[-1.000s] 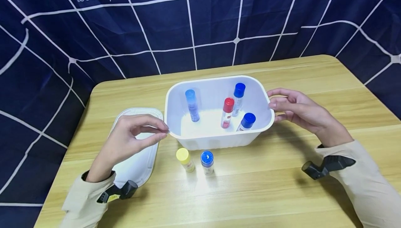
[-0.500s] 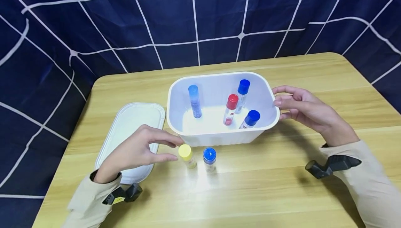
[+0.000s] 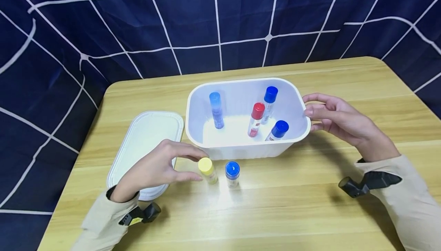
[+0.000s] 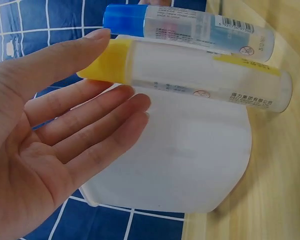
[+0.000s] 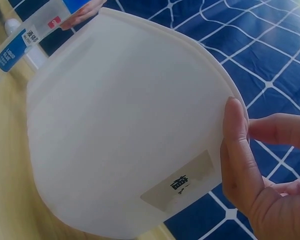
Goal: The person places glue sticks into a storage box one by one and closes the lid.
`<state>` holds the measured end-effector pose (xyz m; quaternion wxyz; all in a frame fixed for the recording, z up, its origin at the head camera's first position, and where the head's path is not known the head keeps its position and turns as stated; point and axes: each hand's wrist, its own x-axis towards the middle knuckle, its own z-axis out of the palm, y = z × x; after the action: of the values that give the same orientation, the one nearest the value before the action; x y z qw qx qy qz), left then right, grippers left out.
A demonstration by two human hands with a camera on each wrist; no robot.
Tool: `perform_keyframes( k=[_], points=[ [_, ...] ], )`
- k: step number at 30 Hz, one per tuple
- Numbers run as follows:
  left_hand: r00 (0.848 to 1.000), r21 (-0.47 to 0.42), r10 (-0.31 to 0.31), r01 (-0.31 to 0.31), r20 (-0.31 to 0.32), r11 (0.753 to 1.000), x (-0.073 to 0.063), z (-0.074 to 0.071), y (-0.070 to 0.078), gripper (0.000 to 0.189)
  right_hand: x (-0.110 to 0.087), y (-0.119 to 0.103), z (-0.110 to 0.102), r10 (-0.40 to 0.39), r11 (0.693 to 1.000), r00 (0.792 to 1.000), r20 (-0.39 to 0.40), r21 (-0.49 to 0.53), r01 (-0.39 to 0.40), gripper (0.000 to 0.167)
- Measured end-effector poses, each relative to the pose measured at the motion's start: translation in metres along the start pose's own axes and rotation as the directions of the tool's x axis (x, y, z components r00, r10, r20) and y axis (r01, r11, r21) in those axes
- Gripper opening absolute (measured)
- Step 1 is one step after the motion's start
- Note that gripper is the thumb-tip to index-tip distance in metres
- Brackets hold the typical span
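Note:
In the head view, my left hand (image 3: 160, 168) has its thumb and index finger on either side of the yellow cap of a standing glue bottle (image 3: 208, 169), without a plain grip. In the left wrist view, the thumb tip overlaps that yellow cap (image 4: 107, 62) and the other fingers are extended. A blue-capped bottle of liquid glue (image 3: 232, 173) stands just to its right. My right hand (image 3: 339, 118) pinches the right rim of the white plastic box (image 3: 241, 152). Inside the box stand a light-blue bottle (image 3: 216, 111), a red-capped one (image 3: 256, 120) and two dark-blue-capped ones (image 3: 270, 101).
A white lid (image 3: 148, 134) lies left of the box, partly behind my left hand. All this rests on a wood-grain table (image 3: 275, 212). Behind it hangs a dark blue cloth (image 3: 244, 17) with white lines.
My left hand has left the box's left rim and come down and right to the yellow-capped glue bottle. My right hand keeps hold of the box rim. The whole view has shifted slightly.

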<state>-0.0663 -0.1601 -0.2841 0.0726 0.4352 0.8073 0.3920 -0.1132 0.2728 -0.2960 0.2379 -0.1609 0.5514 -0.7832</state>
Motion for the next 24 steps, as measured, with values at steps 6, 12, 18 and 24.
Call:
perform_keyframes(
  k=[6,12,18,24],
  points=[
    [0.999,-0.047,0.022,-0.024,-0.048,0.999,0.003,0.007,-0.002,0.033,0.000,0.000,0.000,-0.003,1.000,1.000,0.012,0.007,0.003,0.034],
    [0.998,-0.048,0.032,-0.035,-0.060,0.998,0.004,0.011,-0.004,0.031,0.001,0.000,0.000,-0.001,1.000,1.000,0.012,0.002,0.001,0.034],
    [0.996,-0.036,0.057,-0.059,-0.067,0.998,0.006,0.012,-0.007,0.029,-0.001,-0.001,0.001,-0.001,1.000,1.000,0.004,0.002,0.001,0.033],
    [0.996,-0.065,0.054,-0.058,-0.070,0.996,0.007,0.013,-0.006,0.028,-0.001,-0.001,0.003,0.001,1.000,1.000,0.003,-0.006,-0.001,0.032]
  ],
)
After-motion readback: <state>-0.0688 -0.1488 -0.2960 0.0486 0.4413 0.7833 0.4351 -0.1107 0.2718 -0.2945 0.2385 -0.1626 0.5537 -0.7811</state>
